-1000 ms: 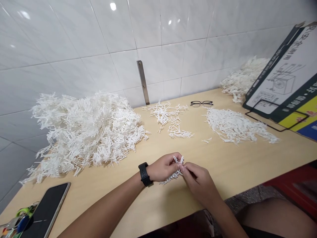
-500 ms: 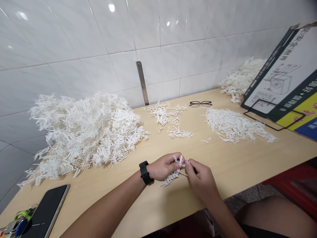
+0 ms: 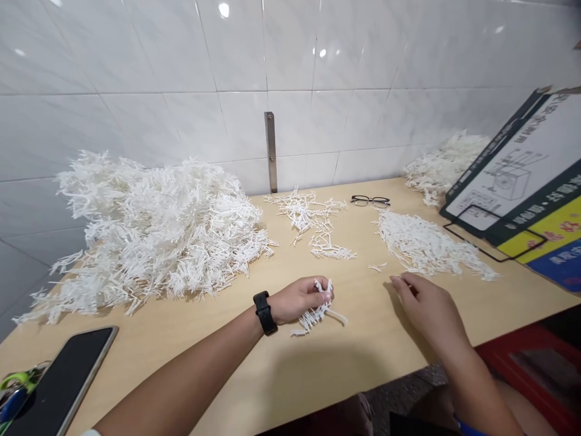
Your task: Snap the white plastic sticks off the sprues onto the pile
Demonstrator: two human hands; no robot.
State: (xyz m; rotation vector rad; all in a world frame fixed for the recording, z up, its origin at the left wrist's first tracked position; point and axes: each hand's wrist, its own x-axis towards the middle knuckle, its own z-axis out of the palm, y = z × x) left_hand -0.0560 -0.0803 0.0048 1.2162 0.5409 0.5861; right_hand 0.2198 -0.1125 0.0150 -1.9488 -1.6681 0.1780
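Observation:
My left hand (image 3: 305,299), with a black watch on its wrist, pinches a white branched plastic sprig (image 3: 313,317) between thumb and fingers. The sprig's thin prongs stick out above and below the fingers, and one longer stem points right. Well to the right, my right hand (image 3: 426,303) is closed over the table, thumb and forefinger pressed together. Whatever is between its fingertips is too small to make out. Beyond it lies a flat pile of small white pieces (image 3: 422,242), with a few loose white bits (image 3: 377,267) closer in.
A big heap of white sprigs (image 3: 172,230) fills the left. Bare white stems (image 3: 308,212) lie mid-table, near eyeglasses (image 3: 370,200). A phone (image 3: 68,381) and keys (image 3: 18,387) are front left. A printed cardboard box (image 3: 521,181) stands right, before another white heap (image 3: 447,160).
My right hand has moved away from the left hand, rightwards toward the pile of small pieces. The left hand still holds the sprig in about the same place. The view has tilted slightly.

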